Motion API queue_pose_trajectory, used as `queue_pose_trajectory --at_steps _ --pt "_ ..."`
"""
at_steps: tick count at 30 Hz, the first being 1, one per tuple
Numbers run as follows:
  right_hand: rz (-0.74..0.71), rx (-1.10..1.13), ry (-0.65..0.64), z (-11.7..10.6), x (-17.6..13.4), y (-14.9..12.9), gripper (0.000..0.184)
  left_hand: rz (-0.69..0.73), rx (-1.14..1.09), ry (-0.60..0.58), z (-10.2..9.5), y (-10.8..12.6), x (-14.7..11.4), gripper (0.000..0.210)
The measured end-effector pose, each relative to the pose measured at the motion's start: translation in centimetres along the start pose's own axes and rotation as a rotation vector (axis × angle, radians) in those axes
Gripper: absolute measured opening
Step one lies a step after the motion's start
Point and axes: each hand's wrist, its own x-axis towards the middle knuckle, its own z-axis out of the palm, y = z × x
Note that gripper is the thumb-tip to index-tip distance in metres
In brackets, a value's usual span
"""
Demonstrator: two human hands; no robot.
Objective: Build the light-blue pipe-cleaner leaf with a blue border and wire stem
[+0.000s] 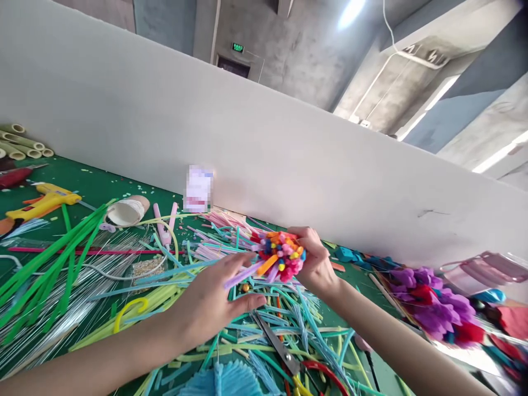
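Observation:
Over the middle of the table, my right hand [315, 261] is closed around a colourful pipe-cleaner bundle [282, 254] with red, orange, yellow, pink and blue tufts. A purple strip and an orange one stick out of its left side. My left hand [225, 294] is just left of the bundle, thumb and fingers apart. The purple strip passes by its fingers; I cannot tell whether they touch it. Below the hands lie scissors [280, 349] with red and yellow handles, blades partly among blue and green pipe cleaners [297, 316]. A blue fuzzy piece [226, 379] shows at the bottom edge.
On the left are a yellow glue gun [45, 201], green strips [70, 264], thin silvery wires [111, 264], a cardboard roll [127, 210] and bamboo tubes [25, 143]. At right are purple-and-red fuzzy flowers [441, 305] and a pink container [474, 272]. A white partition [268, 132] bounds the table's back.

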Motion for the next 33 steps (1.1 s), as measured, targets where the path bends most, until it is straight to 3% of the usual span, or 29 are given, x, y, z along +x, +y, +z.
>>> queue_pose_trajectory --at_steps 3,7,10,13,16,18,21,24,28,33 --pt "-0.116 0.0 0.061 0.0 0.6 -1.4 0.022 0.027 -0.136 0.028 -0.3 0.7 0.2 0.054" --pt "-0.222 -0.068 0.107 0.3 1.6 -2.6 0.024 0.097 -0.234 0.103 -0.7 3.8 0.6 0.058" --pt "-0.144 -0.21 0.0 0.4 2.6 -3.3 0.019 0.164 -0.288 0.219 -0.8 5.4 1.3 0.058" --pt "-0.082 -0.284 -0.062 -0.5 4.5 -4.7 0.022 0.202 -0.265 0.32 -1.4 5.1 2.3 0.05" --pt "-0.036 -0.234 -0.089 -3.2 6.6 -7.2 0.041 0.205 -0.236 0.468 -3.6 4.2 2.9 0.038" --pt "0.108 -0.145 -0.125 -5.5 7.6 -9.3 0.053 0.179 -0.186 0.5 -5.8 4.3 2.9 0.034" --pt "0.379 0.159 0.014 -8.2 8.1 -12.5 0.033 0.115 -0.1 0.488 -8.1 5.8 2.1 0.034" --pt "0.551 0.47 0.167 -9.1 7.9 -15.1 0.021 0.109 0.082 0.511 -8.4 7.7 1.3 0.031" --pt "0.584 0.644 0.282 -8.1 7.5 -17.3 0.028 0.153 0.259 0.426 -7.5 8.6 0.6 0.029" --pt "0.562 0.56 0.385 -7.8 6.7 -17.3 0.041 0.265 0.27 0.276 -8.0 7.8 -0.1 0.04"
